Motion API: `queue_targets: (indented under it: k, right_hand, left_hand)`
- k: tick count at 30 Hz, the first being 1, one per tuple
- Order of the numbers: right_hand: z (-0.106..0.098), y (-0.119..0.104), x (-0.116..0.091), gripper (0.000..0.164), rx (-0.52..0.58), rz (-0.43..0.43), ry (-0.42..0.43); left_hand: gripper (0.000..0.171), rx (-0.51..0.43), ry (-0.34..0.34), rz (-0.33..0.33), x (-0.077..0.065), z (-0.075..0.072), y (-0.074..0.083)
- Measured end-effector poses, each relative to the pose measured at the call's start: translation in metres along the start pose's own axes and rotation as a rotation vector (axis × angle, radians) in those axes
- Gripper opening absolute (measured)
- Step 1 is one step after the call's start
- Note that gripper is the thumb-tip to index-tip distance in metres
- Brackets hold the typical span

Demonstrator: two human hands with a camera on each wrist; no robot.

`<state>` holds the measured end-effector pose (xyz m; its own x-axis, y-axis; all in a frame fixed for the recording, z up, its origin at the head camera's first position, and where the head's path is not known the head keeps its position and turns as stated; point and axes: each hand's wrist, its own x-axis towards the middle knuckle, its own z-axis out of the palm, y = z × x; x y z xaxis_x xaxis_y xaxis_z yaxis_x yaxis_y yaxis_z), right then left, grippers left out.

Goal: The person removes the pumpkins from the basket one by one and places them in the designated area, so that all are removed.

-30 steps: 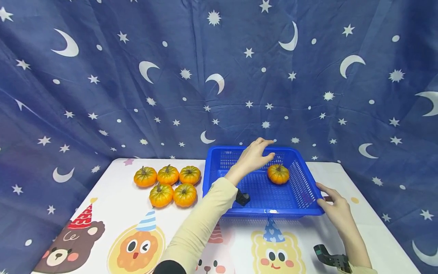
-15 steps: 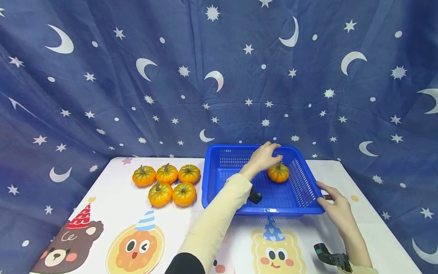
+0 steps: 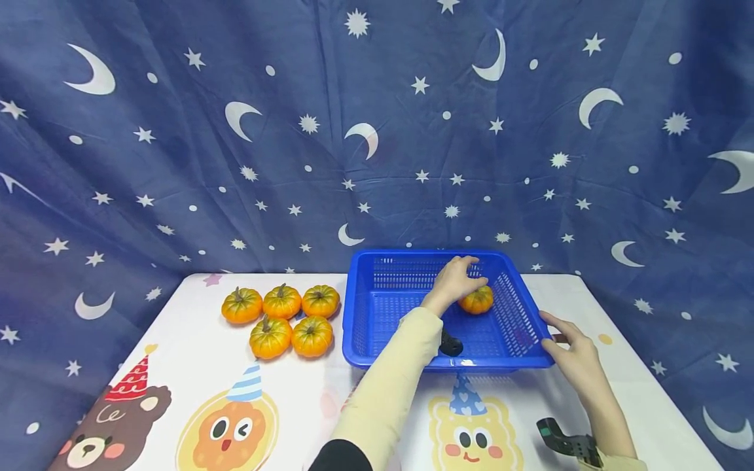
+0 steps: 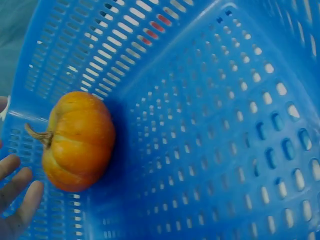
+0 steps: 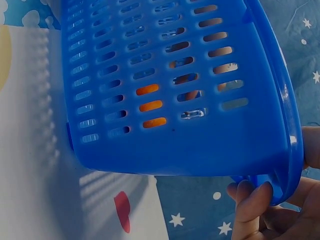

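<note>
A blue plastic basket (image 3: 400, 362) stands on the table with a small orange pumpkin (image 3: 478, 301) in its far right part. Inside it, my left hand (image 3: 455, 280) is over the left side of that pumpkin, thumb and fingers spread apart. In the left wrist view, the fingers (image 4: 22, 205) show at the left edge, a gap away from the pumpkin (image 4: 82, 142) and its brown stem. At the basket's right end, my right hand (image 3: 574, 350) grips the rim. The right wrist view shows the fingers (image 5: 252, 202) curled under the rim of the basket (image 5: 210, 150).
Several more small pumpkins (image 3: 312, 336) sit in two rows to the left of the basket. A white tablecloth (image 3: 306, 405) with cartoon prints covers the table. Behind it hangs a dark blue curtain (image 3: 283, 157) with moons and stars.
My left hand has moved right and down within the basket, and now overlaps the pumpkin in the head view. The right hand has kept its grip on the rim.
</note>
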<state>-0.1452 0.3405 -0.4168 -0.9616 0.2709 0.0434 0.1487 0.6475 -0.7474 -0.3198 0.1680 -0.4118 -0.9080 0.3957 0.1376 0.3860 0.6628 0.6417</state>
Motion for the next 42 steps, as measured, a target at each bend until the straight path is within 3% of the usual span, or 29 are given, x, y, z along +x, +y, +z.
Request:
queue_targets:
  k: [3, 8, 20, 29, 42]
  right_hand:
    - [-0.001, -0.001, 0.000, 0.053, -0.009, -0.005, 0.004]
    - [-0.003, -0.001, 0.000, 0.053, -0.010, -0.017, 0.012]
    - [-0.002, 0.001, 0.000, 0.052, -0.010, -0.019, 0.012]
    - [0.001, 0.000, 0.001, 0.053, -0.006, -0.003, 0.001]
    - [0.001, 0.000, 0.001, 0.053, -0.014, 0.004, 0.004]
  left_hand:
    - [0.054, -0.039, 0.006, -0.030, -0.001, 0.004, 0.000]
    - [0.060, -0.075, -0.040, -0.069, -0.004, 0.010, -0.001]
    - [0.079, 0.020, -0.143, -0.071, -0.006, 0.016, -0.011]
    - [0.081, 0.079, -0.173, -0.062, -0.008, 0.016, -0.017]
    - [0.079, 0.080, -0.198, -0.089, -0.010, 0.014, -0.017]
